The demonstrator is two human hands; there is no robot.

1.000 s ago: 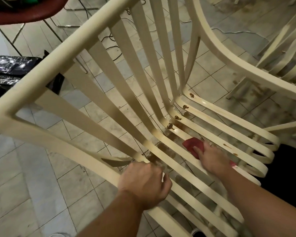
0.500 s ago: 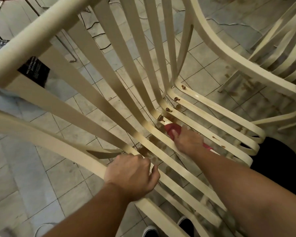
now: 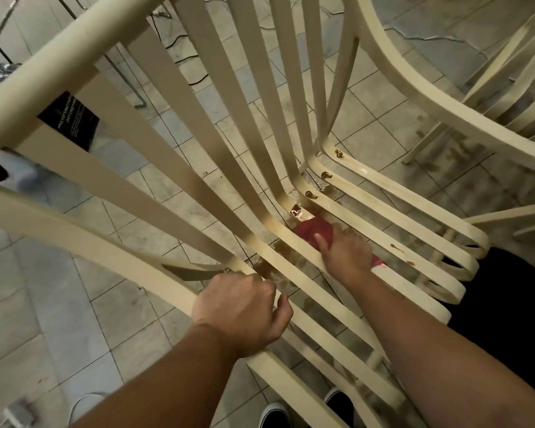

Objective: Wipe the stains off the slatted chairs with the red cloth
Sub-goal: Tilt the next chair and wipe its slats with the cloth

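A cream slatted chair [image 3: 198, 103] fills the view, seen from above and behind its backrest. Brown stains [image 3: 339, 154] dot the seat slats where they bend up into the back, and smaller spots [image 3: 394, 246] sit near the front. My right hand [image 3: 346, 254] holds the red cloth [image 3: 317, 228] bunched under it and presses it onto a seat slat just below one stain [image 3: 295, 208]. A corner of the cloth pokes out behind my wrist. My left hand [image 3: 244, 313] grips the chair's left side rail with curled fingers.
A second cream slatted chair [image 3: 519, 88] stands close at the right. A black shape [image 3: 507, 304] lies under the seat front. My shoes [image 3: 274, 412] show below. Cables [image 3: 195, 78] and a black bag [image 3: 71, 118] lie on the stained tile floor.
My right hand has slid the red cloth along the slat toward the backrest, closer to the stains. My left hand keeps its grip on the rail. The view has tilted down.
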